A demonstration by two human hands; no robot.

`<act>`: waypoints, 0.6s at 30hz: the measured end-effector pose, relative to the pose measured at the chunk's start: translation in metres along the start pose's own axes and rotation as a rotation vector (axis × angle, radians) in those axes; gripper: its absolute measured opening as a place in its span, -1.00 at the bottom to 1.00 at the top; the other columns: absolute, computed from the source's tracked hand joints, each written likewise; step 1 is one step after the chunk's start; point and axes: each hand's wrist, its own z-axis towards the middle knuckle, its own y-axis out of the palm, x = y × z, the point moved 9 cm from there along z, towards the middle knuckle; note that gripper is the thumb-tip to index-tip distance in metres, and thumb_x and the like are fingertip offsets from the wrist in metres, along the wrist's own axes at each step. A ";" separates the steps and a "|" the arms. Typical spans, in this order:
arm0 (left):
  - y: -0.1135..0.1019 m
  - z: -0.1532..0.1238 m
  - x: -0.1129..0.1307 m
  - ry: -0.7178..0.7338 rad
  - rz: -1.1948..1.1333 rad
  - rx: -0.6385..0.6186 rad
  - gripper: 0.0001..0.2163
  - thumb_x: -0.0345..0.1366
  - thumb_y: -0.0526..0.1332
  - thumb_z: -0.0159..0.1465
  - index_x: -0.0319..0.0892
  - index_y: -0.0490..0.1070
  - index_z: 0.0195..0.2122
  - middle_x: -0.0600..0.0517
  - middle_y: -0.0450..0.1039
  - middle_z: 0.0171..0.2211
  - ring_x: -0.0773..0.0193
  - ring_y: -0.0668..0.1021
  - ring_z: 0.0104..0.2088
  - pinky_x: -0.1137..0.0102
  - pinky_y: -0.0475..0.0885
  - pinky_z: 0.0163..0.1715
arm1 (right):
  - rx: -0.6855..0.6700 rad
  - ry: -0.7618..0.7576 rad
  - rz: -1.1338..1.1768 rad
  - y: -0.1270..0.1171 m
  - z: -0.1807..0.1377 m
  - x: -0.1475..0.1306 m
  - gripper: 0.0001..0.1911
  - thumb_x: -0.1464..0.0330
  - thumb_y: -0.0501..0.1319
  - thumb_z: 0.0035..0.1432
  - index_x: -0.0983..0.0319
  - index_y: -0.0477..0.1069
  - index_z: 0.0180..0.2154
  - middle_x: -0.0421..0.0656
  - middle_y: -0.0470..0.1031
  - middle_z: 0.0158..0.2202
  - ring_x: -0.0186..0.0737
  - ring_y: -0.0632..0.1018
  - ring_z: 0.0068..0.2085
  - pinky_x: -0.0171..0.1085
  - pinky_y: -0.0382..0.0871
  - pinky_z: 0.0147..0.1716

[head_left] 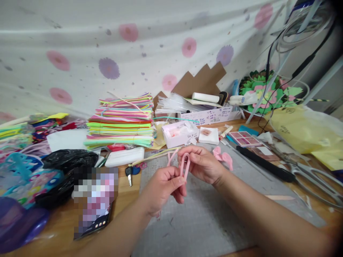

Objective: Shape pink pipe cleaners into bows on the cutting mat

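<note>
- As I look down the feed from afar, my left hand [166, 181] is pinching the doubled lower part of a slim, pale-pink, fuzzy strip [182, 166], presumably so the bend cannot spring apart.
- My right hand [202, 164] curls against the loop's top, probably steadying it; whether those fingers truly grip, I cannot tell.
- The loop stands upright between both hands, above a grey, flat cutting mat [193, 228] that I take to shield the wooden table.
- Beyond the right hand, curled pink fuzzy pieces [227, 159] lie on the mat, seemingly set aside within reach.
- Farther back, a tall stack of multicoloured fuzzy strips [120, 125] looks bundled to sort the colours.
- The left fingers hide the strip's lower end; I can't say whether the pink length behind them [172, 157] belongs to it.
- The phone's screen [98, 196] is pixelated; the large silver metal scissors [312, 178] reach my right edge.
</note>
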 end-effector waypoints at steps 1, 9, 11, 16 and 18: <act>0.001 0.000 0.000 -0.003 -0.015 -0.014 -0.81 -0.24 0.21 0.14 -0.25 0.30 -0.49 0.07 0.41 -0.61 0.42 0.43 -0.66 0.52 0.33 -0.63 | -0.012 0.006 -0.003 0.000 0.000 0.001 -0.76 0.29 0.38 -0.10 0.28 0.53 -0.34 -0.20 0.48 -0.45 -0.38 0.48 -0.43 -0.38 0.34 -0.41; 0.004 -0.002 -0.001 -0.011 -0.021 -0.033 -0.81 -0.26 0.20 0.16 -0.26 0.30 -0.50 0.07 0.41 -0.62 0.42 0.44 -0.68 0.53 0.32 -0.65 | -0.080 -0.059 0.029 0.007 0.001 -0.001 -0.89 0.34 0.33 -0.02 0.26 0.50 -0.41 -0.21 0.45 -0.44 -0.37 0.48 -0.44 -0.36 0.33 -0.43; 0.004 -0.002 -0.001 -0.008 -0.021 -0.037 -0.81 -0.25 0.20 0.16 -0.26 0.30 -0.50 0.07 0.41 -0.62 0.42 0.44 -0.68 0.53 0.32 -0.65 | -0.076 -0.081 0.042 0.007 0.001 -0.002 -0.91 0.37 0.32 0.00 0.27 0.49 -0.43 -0.21 0.44 -0.45 -0.36 0.48 -0.43 -0.36 0.33 -0.42; 0.005 -0.001 -0.003 0.003 -0.032 -0.045 -0.80 -0.25 0.21 0.15 -0.26 0.30 -0.50 0.06 0.41 -0.62 0.42 0.44 -0.67 0.52 0.34 -0.65 | -0.041 -0.101 0.072 0.006 0.001 -0.002 -0.92 0.39 0.32 -0.01 0.27 0.48 -0.47 -0.22 0.42 -0.48 -0.34 0.47 -0.44 -0.34 0.31 -0.44; 0.004 0.000 -0.004 0.007 -0.035 -0.044 -0.80 -0.25 0.21 0.15 -0.26 0.29 -0.50 0.06 0.42 -0.62 0.42 0.44 -0.67 0.52 0.34 -0.64 | -0.026 -0.109 0.069 0.004 0.002 -0.001 -0.92 0.39 0.32 -0.01 0.27 0.48 -0.49 -0.22 0.41 -0.49 -0.35 0.45 -0.45 -0.34 0.29 -0.44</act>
